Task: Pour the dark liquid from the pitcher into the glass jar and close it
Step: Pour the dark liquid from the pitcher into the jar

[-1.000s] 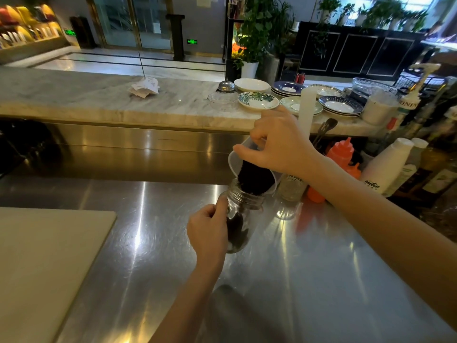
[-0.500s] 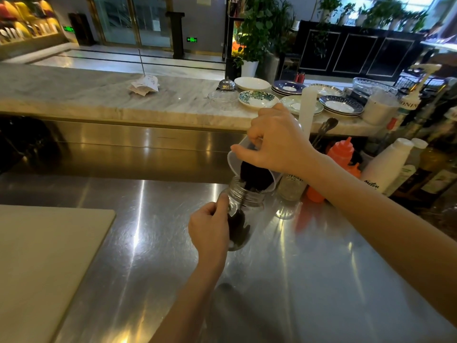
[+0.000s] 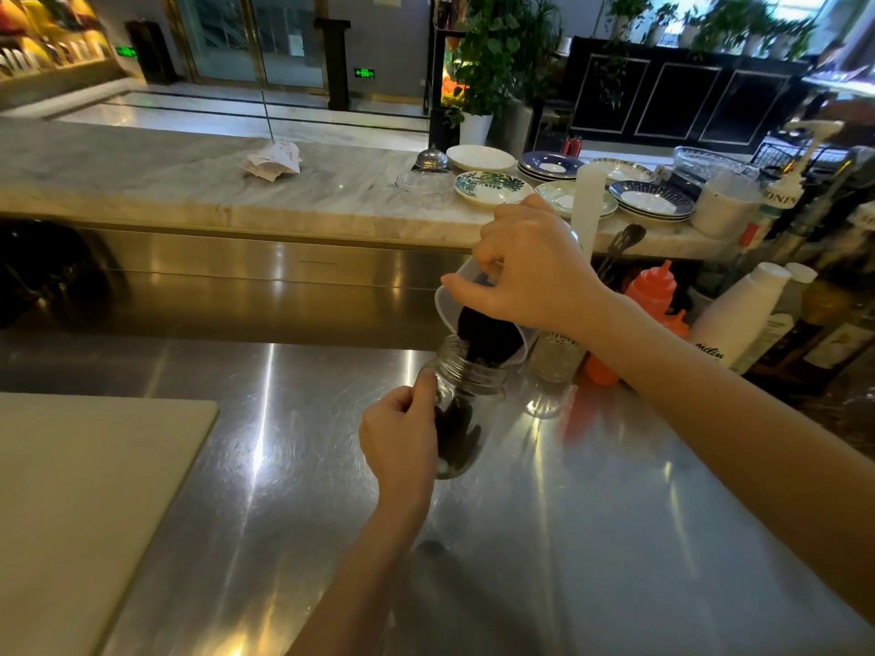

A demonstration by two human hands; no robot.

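**Open steel near, clutter far right**

The bare stainless steel counter (image 3: 568, 537) lies open near and right. A cream cutting board (image 3: 85, 504) (flat, low) fills the near left. Orange squeeze bottles (image 3: 651, 288), a white plastic bottle (image 3: 738, 314) and dark glass bottles (image 3: 824, 333) crowd the far right.

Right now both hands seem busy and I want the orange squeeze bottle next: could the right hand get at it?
Probably not yet: the right hand is tipping the pitcher over the glass jar. The orange squeeze bottle stands just behind that wrist, unblocked, so it looks reachable after the pitcher is set down.
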